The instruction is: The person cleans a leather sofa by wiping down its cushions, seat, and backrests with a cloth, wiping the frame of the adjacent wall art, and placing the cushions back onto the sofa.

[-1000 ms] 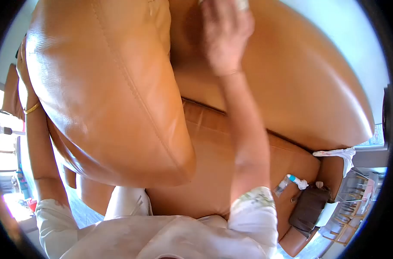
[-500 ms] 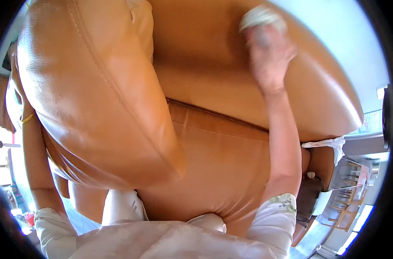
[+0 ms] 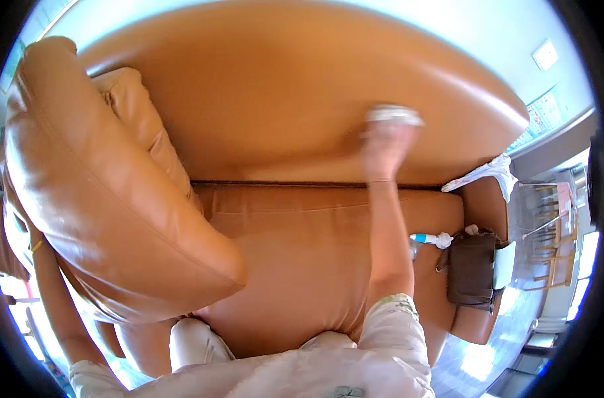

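My right hand (image 3: 388, 149), blurred by motion, is closed on a folded white cloth (image 3: 396, 115). It presses the cloth against the tan leather backrest (image 3: 268, 86) of a sofa. At the left a large tan leather cushion (image 3: 109, 179) stands tilted up from the seat. My left forearm (image 3: 63, 298), with a yellow band at the wrist, reaches along the cushion's outer side. The fingers of that hand are hidden there. Behind this cushion a second tan cushion (image 3: 139, 123) leans against the backrest.
On the sofa seat (image 3: 302, 265) at the right lie a white bottle with a blue end (image 3: 434, 239) and a dark brown bag (image 3: 471, 272). A white cloth (image 3: 484, 176) hangs over the right armrest (image 3: 485, 205). Wooden chairs (image 3: 547, 232) stand farther right.
The view has pulled back, showing more of the sofa. My right hand with the cloth now appears lower on the backrest. The tilted cushion stays raised at the left.
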